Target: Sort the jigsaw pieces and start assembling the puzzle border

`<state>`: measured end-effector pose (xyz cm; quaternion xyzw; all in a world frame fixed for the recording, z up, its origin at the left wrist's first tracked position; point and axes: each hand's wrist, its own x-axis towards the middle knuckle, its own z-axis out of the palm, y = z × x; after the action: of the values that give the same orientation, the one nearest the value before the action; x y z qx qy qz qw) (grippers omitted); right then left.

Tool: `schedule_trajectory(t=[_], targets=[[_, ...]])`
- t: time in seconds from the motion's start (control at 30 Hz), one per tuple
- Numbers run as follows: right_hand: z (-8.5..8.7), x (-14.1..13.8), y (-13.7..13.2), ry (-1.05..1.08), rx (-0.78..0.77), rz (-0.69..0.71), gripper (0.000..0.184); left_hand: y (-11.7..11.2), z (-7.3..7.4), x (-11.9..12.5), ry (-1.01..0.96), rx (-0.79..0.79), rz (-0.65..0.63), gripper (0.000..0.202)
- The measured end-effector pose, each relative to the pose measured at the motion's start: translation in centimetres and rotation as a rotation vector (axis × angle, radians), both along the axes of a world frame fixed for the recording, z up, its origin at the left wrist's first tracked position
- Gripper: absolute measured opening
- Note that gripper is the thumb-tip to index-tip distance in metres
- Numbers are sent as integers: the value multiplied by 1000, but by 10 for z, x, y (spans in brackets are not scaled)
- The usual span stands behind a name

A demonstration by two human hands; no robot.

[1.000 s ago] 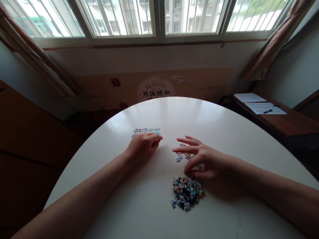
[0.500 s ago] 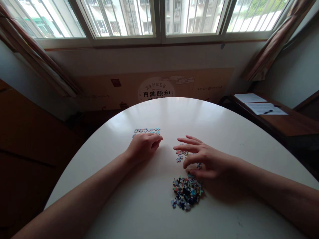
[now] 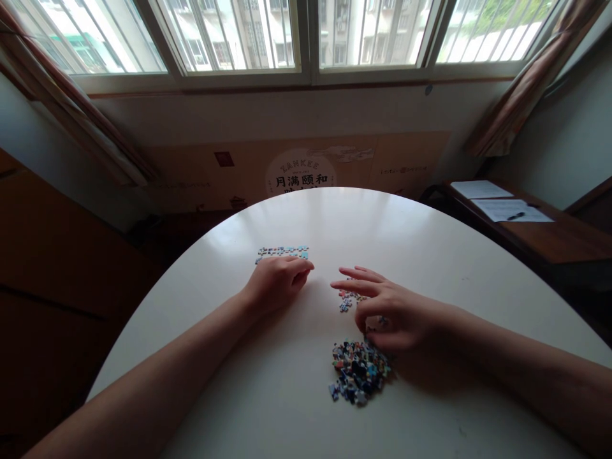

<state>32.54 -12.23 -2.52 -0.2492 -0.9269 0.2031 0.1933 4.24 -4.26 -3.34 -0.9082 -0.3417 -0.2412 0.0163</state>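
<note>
Indoors, puzzle pieces (image 3: pixel 361 373) dot a white table (image 3: pixel 268 395) near windows (image 3: pixel 234 38).

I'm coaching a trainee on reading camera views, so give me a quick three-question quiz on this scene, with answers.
1. True or false: the person's right hand is nearer than the left hand to the heap of small, multicoloured jigsaw pieces.

2. What lies just beyond the left hand?

3. The far edge of the smooth white table is: A) straight, B) curved, C) zigzag.

Key:
1. True.
2. Small, flat, multicoloured jigsaw pieces laid out in rows, partly hidden by that hand.
3. B.
</note>
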Motion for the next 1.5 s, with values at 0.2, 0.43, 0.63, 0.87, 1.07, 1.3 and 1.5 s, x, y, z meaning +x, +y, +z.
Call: schedule_trajectory(t=[0.2, 0.43, 0.63, 0.87, 1.07, 1.3, 1.5], targets=[[5, 0, -1, 162, -177, -33, 16, 2, -1, 0, -12, 21, -2, 21], [-11, -2, 7, 376, 116, -219, 13, -2, 0, 2, -16, 76, -120, 20], [-12, -3, 10, 322, 278, -259, 8, -11, 6, 6, 33, 145, -221, 21], [-18, -2, 11, 381, 223, -297, 11, -17, 10, 10, 14, 208, -288, 17], [-15, -7, 4, 441, 221, -243, 11, -42, 18, 25, -48, 279, -404, 13], [-10, -15, -3, 450, 315, -157, 13, -51, 16, 29, -15, 254, -461, 17], [-17, -17, -6, 489, 151, -186, 12, -52, 17, 31, 1, 281, -429, 19]])
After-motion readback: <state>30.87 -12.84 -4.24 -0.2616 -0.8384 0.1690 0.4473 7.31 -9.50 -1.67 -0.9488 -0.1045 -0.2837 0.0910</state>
